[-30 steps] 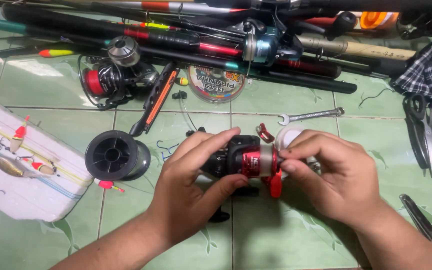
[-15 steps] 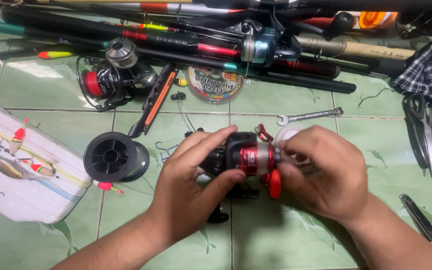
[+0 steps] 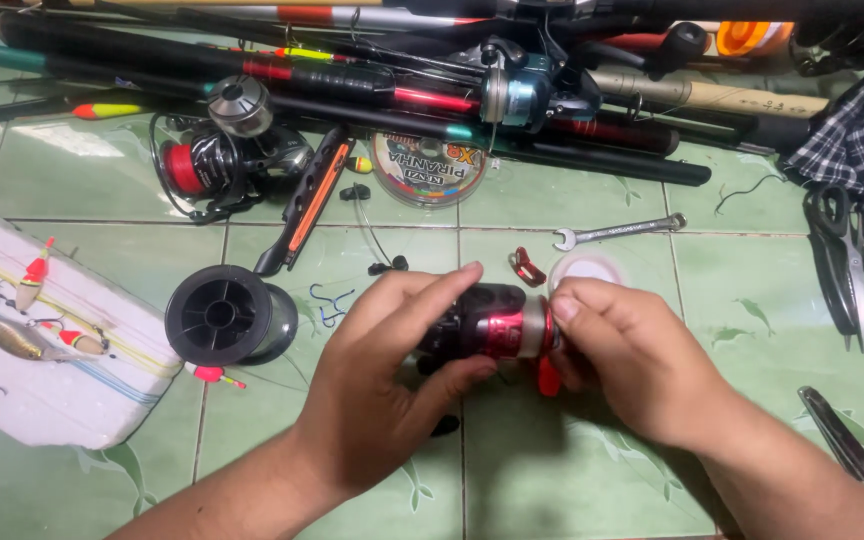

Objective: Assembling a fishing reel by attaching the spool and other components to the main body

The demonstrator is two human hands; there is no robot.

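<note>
A black and red fishing reel (image 3: pixel 492 322) is held between both hands just above the green tiled floor. My left hand (image 3: pixel 392 385) wraps its black body from the left, thumb underneath and fingers over the top. My right hand (image 3: pixel 632 355) pinches the red spool end from the right. A small red part (image 3: pixel 525 266) and a clear round line spool (image 3: pixel 590 267) lie just beyond the reel.
A black line spool (image 3: pixel 227 315) stands to the left, next to a white foam block (image 3: pixel 47 350) with lures and floats. Several rods (image 3: pixel 372 90), a second reel (image 3: pixel 217 155), a wrench (image 3: pixel 617 232), scissors (image 3: pixel 847 270) and a flat line disc (image 3: pixel 427 168) lie beyond.
Both hands shifted slightly on the reel. My right fingers slid from over the spool to its right end, so more of the red spool shows.
</note>
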